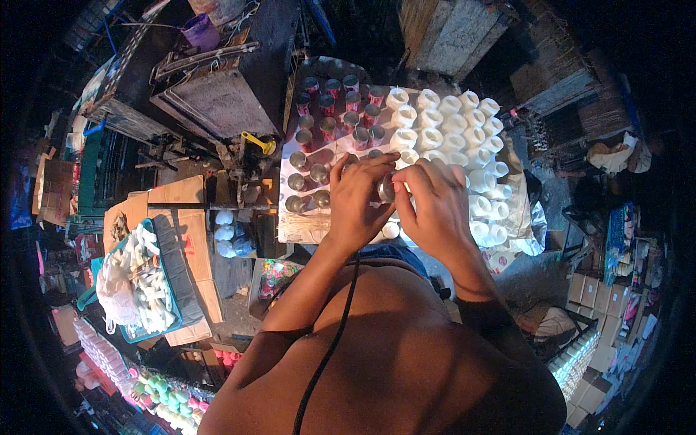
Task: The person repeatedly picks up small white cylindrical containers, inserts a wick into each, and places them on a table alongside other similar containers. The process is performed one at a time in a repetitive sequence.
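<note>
A black cable hangs at lower centre. At mid-frame, the left hand has its grip clamped on a can; the right hand has its fingertips at the rim, whether pinching I cannot tell. Beyond, the counter carries red cans upper centre-left, white cups upper centre-right.

The left hand and right hand partly hide the can between them.
</note>
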{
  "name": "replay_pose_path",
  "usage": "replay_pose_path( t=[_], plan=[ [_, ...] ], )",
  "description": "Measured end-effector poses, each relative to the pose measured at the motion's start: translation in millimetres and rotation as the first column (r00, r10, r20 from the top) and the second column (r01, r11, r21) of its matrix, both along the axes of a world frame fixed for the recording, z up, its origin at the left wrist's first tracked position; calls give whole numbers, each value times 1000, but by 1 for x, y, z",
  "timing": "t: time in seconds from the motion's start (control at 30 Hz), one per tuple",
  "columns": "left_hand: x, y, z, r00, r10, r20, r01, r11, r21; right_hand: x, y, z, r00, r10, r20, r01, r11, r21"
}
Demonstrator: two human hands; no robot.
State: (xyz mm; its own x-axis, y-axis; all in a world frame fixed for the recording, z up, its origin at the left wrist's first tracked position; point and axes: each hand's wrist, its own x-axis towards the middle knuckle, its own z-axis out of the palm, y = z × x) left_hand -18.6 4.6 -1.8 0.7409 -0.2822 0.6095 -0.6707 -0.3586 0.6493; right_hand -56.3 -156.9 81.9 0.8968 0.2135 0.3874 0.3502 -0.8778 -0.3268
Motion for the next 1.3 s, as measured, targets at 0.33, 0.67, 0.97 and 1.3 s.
replay_pose_path(
  t=[0.33, 0.67, 0.97, 1.3],
  plan=[
    [-4, 4, -7, 997, 3, -72, -9, 997, -80, -2, -6, 4, 999, -41, 14, 39, 989, 140],
    [-2, 2, -1, 995, -86, -49, 70, 961, -267, 5, -5, 10, 995, 89, -43, -76, 970, 230],
    [1, 1, -13, 989, -148, -9, 135, 919, -370, 8, -13, 17, 970, 219, -111, -181, 944, 276],
    [4, 1, -19, 985, -165, -50, 135, 917, -376, 14, -8, 9, 984, 161, -82, -131, 948, 291]
  ],
)
